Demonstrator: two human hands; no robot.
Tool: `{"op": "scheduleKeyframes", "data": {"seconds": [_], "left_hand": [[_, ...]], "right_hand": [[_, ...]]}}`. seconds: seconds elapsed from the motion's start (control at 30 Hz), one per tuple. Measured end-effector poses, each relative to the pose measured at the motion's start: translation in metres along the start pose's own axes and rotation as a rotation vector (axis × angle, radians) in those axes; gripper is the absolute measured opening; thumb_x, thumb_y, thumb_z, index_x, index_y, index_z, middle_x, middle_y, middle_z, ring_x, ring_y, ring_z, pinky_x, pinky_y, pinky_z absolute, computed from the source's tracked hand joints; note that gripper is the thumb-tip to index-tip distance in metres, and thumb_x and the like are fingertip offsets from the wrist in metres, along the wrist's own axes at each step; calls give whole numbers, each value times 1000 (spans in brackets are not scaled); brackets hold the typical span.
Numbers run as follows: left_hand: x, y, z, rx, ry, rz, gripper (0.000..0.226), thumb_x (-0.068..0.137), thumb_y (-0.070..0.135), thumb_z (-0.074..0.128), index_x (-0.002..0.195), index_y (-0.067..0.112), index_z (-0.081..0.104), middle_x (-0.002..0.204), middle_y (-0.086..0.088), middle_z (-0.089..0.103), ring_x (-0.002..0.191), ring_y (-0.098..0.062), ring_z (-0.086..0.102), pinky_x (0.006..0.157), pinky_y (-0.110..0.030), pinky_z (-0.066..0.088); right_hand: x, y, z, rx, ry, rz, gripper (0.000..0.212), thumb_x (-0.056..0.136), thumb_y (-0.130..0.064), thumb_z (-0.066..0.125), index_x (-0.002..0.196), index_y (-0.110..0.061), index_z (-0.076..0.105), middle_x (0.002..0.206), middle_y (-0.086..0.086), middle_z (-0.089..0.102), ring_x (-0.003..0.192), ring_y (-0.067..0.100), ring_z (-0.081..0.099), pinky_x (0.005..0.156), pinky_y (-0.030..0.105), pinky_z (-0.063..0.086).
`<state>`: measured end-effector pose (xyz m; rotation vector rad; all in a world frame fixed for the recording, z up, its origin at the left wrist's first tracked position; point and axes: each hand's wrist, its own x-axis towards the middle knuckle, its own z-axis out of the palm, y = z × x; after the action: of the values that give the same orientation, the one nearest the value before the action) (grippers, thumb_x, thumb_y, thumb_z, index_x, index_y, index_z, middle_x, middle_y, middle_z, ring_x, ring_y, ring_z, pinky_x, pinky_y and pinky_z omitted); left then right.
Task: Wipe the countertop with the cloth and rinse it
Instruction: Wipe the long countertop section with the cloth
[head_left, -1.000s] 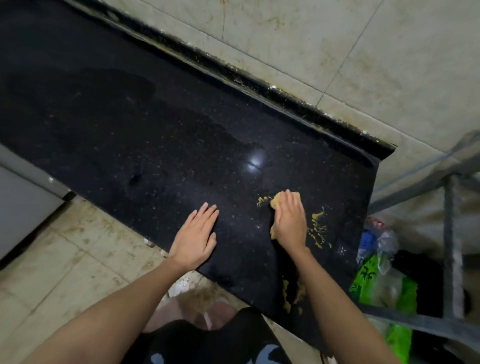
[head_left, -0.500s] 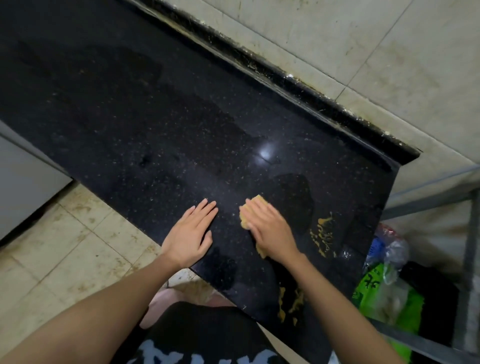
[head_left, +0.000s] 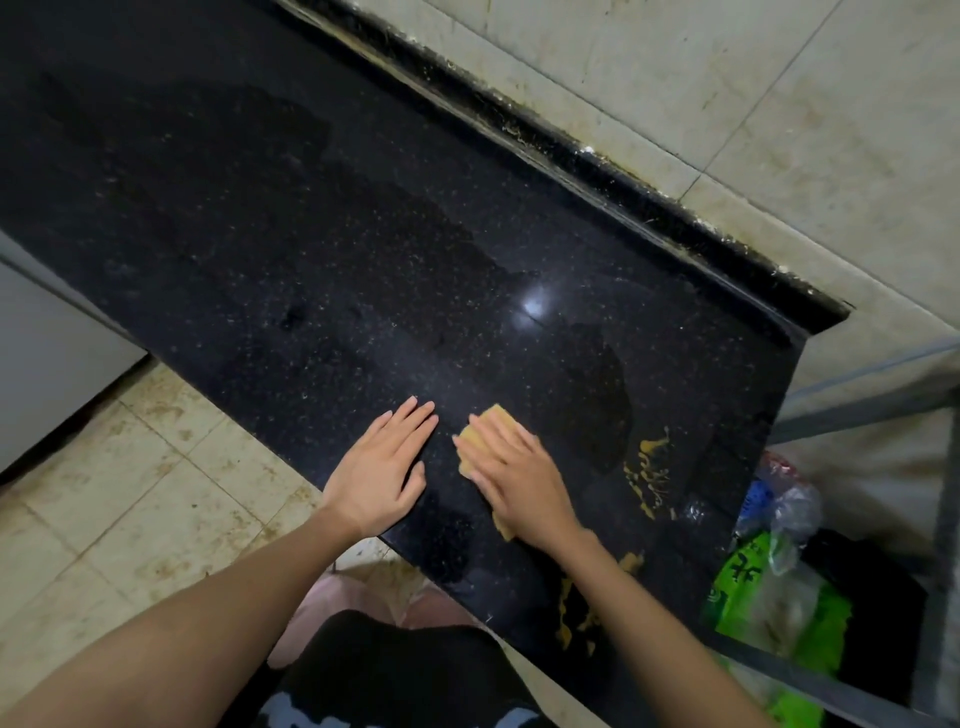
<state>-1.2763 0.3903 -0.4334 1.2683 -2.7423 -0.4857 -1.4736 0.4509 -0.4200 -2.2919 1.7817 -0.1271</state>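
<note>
A black speckled countertop (head_left: 322, 249) runs from upper left to lower right. My right hand (head_left: 519, 478) lies flat with straight fingers on a yellow cloth (head_left: 480, 431), pressing it to the stone near the front edge. Most of the cloth is hidden under the palm. My left hand (head_left: 382, 467) rests flat on the counter just left of it, fingers straight, holding nothing. Yellow smears (head_left: 649, 467) mark the counter to the right of the cloth, and more yellow streaks (head_left: 576, 608) run down the front edge.
A dirty tiled wall (head_left: 727, 78) backs the counter behind a black upstand (head_left: 571, 150). Green and clear plastic bags (head_left: 779, 587) sit past the counter's right end beside a grey metal frame (head_left: 940, 519). Stained floor tiles (head_left: 130, 493) lie below left.
My right hand has slid the cloth leftward, away from the yellow smears, until it sits close beside my left hand. The left hand has stayed flat in place.
</note>
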Motion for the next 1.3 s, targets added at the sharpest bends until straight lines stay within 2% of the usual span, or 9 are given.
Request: {"op": "scheduleKeyframes", "data": {"seconds": [0.13, 0.23, 0.37, 0.67, 0.77, 0.9, 1.03, 1.2, 1.3], "left_hand": [[0, 1, -1, -5, 12, 1, 54, 89, 27, 31, 136, 5, 45, 145, -7, 40, 137, -18, 26, 115, -24, 4], [0, 1, -2, -15, 15, 3, 53, 89, 27, 32, 135, 5, 46, 144, -7, 40, 137, -18, 26, 115, -25, 5], [0, 0, 0, -19, 22, 12, 54, 88, 27, 32, 136, 5, 45, 146, -6, 38, 139, -15, 18, 115, -26, 5], [0, 0, 0, -38, 31, 12, 53, 89, 27, 33, 135, 6, 45, 145, -7, 39, 138, -16, 20, 114, -27, 7], [0, 0, -1, -32, 36, 6, 52, 89, 27, 33, 135, 6, 46, 145, -6, 40, 138, -16, 22, 115, -27, 6], [0, 1, -1, -45, 36, 9, 52, 89, 27, 34, 135, 6, 46, 145, -7, 39, 139, -16, 19, 115, -27, 6], [0, 1, 0, -42, 27, 9, 53, 89, 27, 34, 136, 6, 44, 146, -6, 37, 139, -13, 14, 115, -26, 4], [1, -1, 0, -36, 17, 9, 53, 89, 27, 33, 136, 6, 44, 145, -7, 39, 139, -16, 20, 115, -27, 6], [0, -1, -1, -22, 12, 12, 54, 89, 27, 31, 136, 5, 44, 145, -8, 39, 138, -18, 24, 114, -27, 7]], "right_hand": [[22, 59, -11, -14, 124, 180, 44, 90, -26, 32, 126, -20, 57, 134, 8, 54, 128, 27, 45, 105, 41, 34], [67, 106, -21, 16, 132, 462, 46, 95, -27, 28, 138, -19, 43, 149, 7, 35, 140, 25, 25, 111, 37, 21], [123, 109, -20, 22, 147, 552, 43, 100, -29, 31, 143, -22, 35, 154, 4, 24, 143, 22, 14, 115, 35, 11], [79, 36, -6, 66, 72, -152, 39, 95, -27, 38, 129, -18, 55, 138, 5, 51, 131, 24, 41, 107, 32, 25], [98, 82, -23, 153, 266, 147, 35, 90, -15, 44, 119, -3, 58, 119, 21, 60, 109, 37, 56, 95, 35, 35], [152, 130, -34, 113, 181, 483, 44, 99, -19, 36, 142, -8, 35, 151, 12, 30, 141, 26, 22, 114, 35, 14], [184, 100, -28, 45, 139, 356, 43, 100, -24, 34, 142, -18, 35, 152, 7, 28, 141, 22, 21, 113, 34, 13], [121, 35, -11, 45, 57, -59, 41, 98, -27, 35, 136, -20, 47, 146, 5, 40, 138, 23, 30, 112, 32, 16], [67, 50, -5, 23, 66, 3, 44, 97, -33, 29, 135, -21, 48, 144, 3, 43, 138, 20, 31, 112, 34, 23]]}}
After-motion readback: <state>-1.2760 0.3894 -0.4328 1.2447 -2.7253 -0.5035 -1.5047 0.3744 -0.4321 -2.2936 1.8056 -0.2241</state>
